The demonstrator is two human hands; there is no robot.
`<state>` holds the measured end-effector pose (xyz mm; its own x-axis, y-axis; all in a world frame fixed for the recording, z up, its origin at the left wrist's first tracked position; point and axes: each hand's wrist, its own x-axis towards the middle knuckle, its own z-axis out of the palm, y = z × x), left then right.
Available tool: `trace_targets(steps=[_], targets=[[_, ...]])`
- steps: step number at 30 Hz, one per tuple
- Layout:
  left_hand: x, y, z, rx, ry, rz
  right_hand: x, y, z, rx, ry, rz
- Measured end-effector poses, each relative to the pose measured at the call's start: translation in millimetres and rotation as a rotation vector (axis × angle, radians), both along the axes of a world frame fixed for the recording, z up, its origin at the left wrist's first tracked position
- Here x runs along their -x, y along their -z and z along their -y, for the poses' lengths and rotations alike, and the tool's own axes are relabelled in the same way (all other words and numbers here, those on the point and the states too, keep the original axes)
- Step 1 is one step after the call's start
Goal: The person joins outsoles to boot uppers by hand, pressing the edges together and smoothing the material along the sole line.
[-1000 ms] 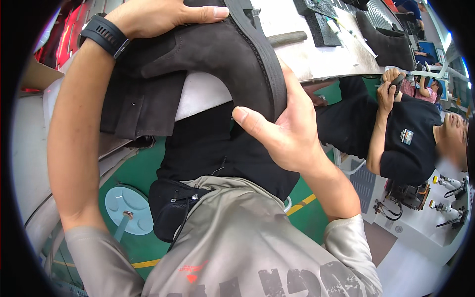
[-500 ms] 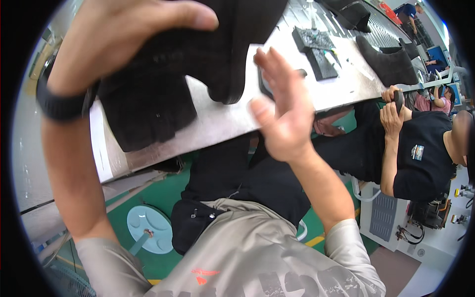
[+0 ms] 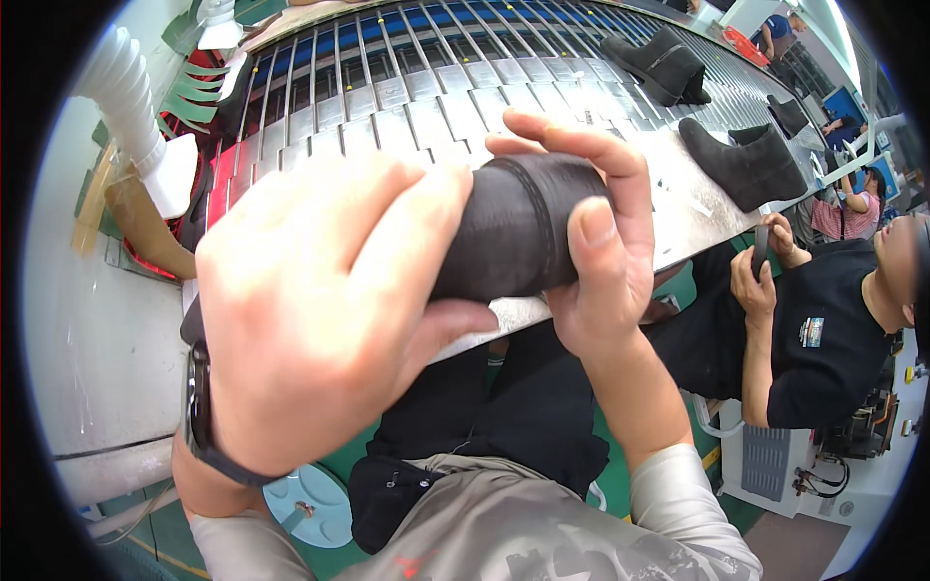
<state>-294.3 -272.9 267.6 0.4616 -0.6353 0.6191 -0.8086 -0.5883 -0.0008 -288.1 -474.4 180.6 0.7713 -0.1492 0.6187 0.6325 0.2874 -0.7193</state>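
Observation:
A dark suede boot (image 3: 513, 232) is held up close to the camera, above the slatted metal conveyor (image 3: 426, 87). My left hand (image 3: 320, 300) wraps its near end and fills much of the view; a black watch sits on that wrist. My right hand (image 3: 591, 232) grips the boot's other end, fingers over the top and thumb on the near side. Most of the boot is hidden behind my left hand.
Other dark boots (image 3: 741, 160) stand on the conveyor at the far right, with another (image 3: 659, 63) further back. A person in a black shirt (image 3: 823, 339) sits to my right holding something dark. A white ribbed hose (image 3: 136, 97) stands at the left.
The view has swung up onto the conveyor. The boot has been turned and brought closer; my right hand, open half a second ago, now grips it, and my left hand has shifted around its near end.

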Motion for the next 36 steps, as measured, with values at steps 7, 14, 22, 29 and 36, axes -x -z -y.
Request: trace_targets(steps=[7,14,22,29,36], targets=[[-2,5,-1,-0.024,0.1,0.034,0,-2,38,0.468,0.032,0.223],[95,59,-26,0.292,0.44,-0.27,34,3,58,0.73,0.193,0.318],[83,168,-20,1.664,0.216,-1.133,112,-7,63,0.915,0.073,0.091],[78,127,29,1.486,0.437,-1.041,174,69,42,0.656,-0.006,-0.202],[113,153,39,0.503,0.438,-0.448,220,203,15,0.792,-0.24,-0.59]])
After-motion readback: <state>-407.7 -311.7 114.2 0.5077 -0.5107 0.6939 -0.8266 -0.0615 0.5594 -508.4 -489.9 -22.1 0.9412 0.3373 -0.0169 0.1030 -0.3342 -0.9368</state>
